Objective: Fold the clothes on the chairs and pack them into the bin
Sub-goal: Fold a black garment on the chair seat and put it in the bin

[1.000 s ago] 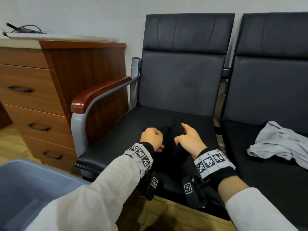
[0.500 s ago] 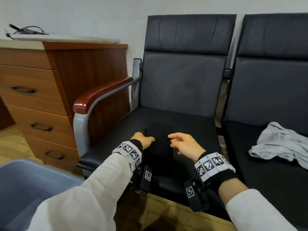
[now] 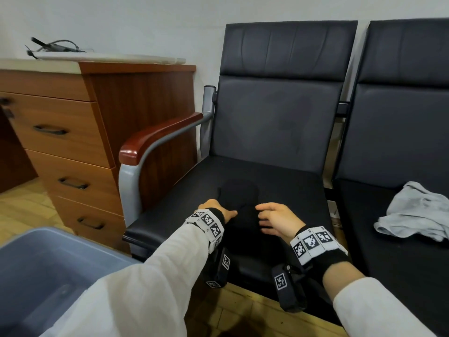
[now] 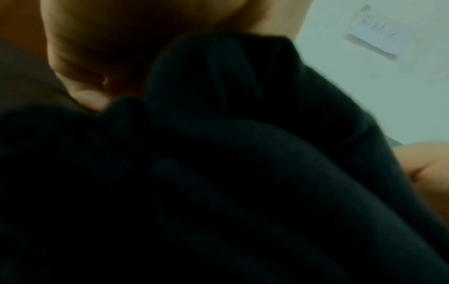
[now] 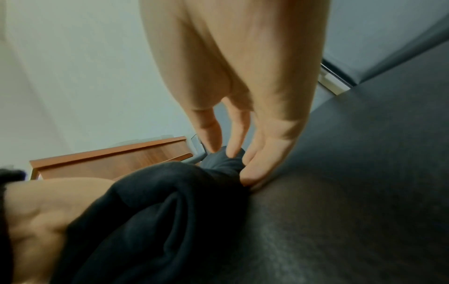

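1. since a second ago both hands have pulled back toward the front edge of the left chair [image 3: 267,171] — the left hand [image 3: 213,211] and right hand [image 3: 277,220] were further in over the seat, and now sit lower and closer to the person, with the black garment [image 3: 240,203] drawn along between them.
2. half a second ago the hands were wider apart; now they have closed in on the cloth from either side, and the garment looks bunched into a narrower shape — i judge a fold is being gathered, not finished.
3. left hand: its fingers curl into the black cloth in the wrist view [image 4: 80,92], pinching a fold of it.
4. right hand: its fingertips [image 5: 233,149] press down into a raised ridge of the black garment [image 5: 170,201], the thumb closing against them — a light pinch, hand otherwise fairly extended.
5. the garment lies on the left chair's seat, near its front; black on black, so its outline is hard to read. its long axis seems to run front to back, a rounded end pointing toward the backrest.
6. for the task: the grey garment [image 3: 418,212] lies crumpled on the right chair [image 3: 401,117], untouched, and the bin [image 3: 60,244] at lower left shows no clothes in the part visible — early going, by my reckoning.
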`<state>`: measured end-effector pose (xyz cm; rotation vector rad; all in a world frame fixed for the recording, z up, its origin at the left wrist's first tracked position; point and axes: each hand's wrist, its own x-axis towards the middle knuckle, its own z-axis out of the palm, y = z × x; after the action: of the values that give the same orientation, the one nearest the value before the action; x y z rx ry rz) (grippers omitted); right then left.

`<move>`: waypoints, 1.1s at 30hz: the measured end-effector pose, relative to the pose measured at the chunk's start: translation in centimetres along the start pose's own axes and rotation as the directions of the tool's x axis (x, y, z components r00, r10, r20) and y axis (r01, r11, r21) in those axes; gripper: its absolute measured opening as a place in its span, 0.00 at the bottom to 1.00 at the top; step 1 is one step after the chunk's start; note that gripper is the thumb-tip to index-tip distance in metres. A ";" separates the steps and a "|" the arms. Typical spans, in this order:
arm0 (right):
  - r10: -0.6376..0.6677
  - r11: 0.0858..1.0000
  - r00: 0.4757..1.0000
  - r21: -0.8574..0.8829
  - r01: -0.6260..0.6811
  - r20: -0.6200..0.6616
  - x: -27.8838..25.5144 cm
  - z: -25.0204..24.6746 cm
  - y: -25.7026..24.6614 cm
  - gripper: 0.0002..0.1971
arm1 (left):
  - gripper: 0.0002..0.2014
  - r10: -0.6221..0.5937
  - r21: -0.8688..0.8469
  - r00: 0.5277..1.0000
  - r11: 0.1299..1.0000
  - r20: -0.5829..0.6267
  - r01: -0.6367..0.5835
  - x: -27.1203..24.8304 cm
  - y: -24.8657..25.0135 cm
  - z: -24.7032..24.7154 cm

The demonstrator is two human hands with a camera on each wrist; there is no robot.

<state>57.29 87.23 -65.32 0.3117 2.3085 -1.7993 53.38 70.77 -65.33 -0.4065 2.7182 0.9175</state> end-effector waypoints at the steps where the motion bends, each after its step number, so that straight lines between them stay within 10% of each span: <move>1: 0.045 0.993 0.999 0.107 -0.041 -0.031 0.2 -0.1 0.2 0.09 | 0.32 0.025 -0.019 1.000 0.999 -0.001 -0.025 0.2 0.2 0.2; 4: 0.173 0.938 0.983 0.315 -0.145 -0.062 0.3 -0.4 0.3 0.02 | 0.24 0.144 -0.349 0.985 0.932 0.099 -0.101 0.1 1.0 0.2; 11: 0.136 0.746 0.961 0.613 -0.260 0.241 0.3 -0.8 -0.6 0.32 | 0.10 0.396 -0.782 0.865 0.624 0.309 -0.007 -2.0 1.5 -2.9; 17: 0.145 0.762 0.983 0.620 -0.186 0.116 0.8 -0.9 -2.2 0.19 | 0.12 0.351 -0.673 0.792 0.733 0.500 0.100 -3.8 -1.1 -2.3; 22: 0.029 0.820 0.988 0.569 0.063 -0.152 0.5 0.5 -2.5 0.29 | 0.08 0.308 -0.566 0.766 0.820 0.564 0.087 -4.4 -3.7 -4.0; 33: -0.320 0.925 0.947 0.206 0.319 -0.029 -1.5 9.8 -7.4 0.25 | 0.31 0.193 -0.731 0.966 0.683 0.172 -0.006 -4.8 -17.8 -15.9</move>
<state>56.88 75.88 -60.35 -0.0478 2.2745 -2.1979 61.60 48.21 -61.40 -0.2491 2.0592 1.9444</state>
